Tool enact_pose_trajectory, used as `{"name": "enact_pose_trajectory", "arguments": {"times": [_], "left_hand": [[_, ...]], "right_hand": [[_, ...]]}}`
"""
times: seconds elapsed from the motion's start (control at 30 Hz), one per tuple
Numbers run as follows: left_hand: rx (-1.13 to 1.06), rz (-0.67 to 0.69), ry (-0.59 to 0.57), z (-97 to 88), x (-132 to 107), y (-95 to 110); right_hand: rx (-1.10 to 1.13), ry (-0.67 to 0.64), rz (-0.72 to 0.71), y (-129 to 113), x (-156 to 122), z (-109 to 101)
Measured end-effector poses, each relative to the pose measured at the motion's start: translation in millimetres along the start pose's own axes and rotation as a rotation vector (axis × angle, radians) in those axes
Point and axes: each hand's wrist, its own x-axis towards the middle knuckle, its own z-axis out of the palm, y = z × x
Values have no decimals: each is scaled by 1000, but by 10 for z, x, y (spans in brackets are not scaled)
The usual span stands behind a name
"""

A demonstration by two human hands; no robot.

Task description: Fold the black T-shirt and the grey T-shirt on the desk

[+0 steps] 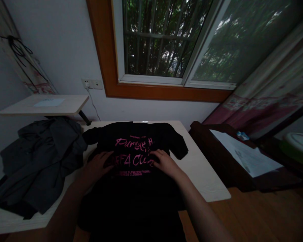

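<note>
Black short-sleeved T-shirt (133, 181), soft cloth with pink brush-script lettering, is lying spread at six o'clock on a smooth pale tabletop (204, 178). At its nine o'clock, a rumpled gray garment (45, 158) is slumping. Left hand (99, 164), then right hand (165, 163), are resting on the print, curved fingers parted and gripping nothing, covering letters. At three o'clock, white paper (249, 154) is lying over dark brown furniture (222, 168).

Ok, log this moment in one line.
left hand: on black shirt | right hand: on black shirt | table: grey clothes beside shirt

The shirt (136, 151) is black with pink lettering (135, 144) — the other garment (45, 161) dark grey, the table (202, 174) whitish.
</note>
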Motion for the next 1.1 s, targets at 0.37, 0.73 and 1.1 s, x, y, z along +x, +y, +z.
{"name": "enact_pose_trajectory", "arguments": {"times": [0.37, 0.73, 1.1], "left_hand": [[-114, -117, -353, -167, -430, 46], [-336, -133, -383, -511, -545, 224], [56, -21, 68, 22, -123, 59]], "right_hand": [[347, -322, 83, 121, -297, -257], [388, -207, 100, -145, -152, -446], [-21, 26, 38, 137, 19, -85]]}}
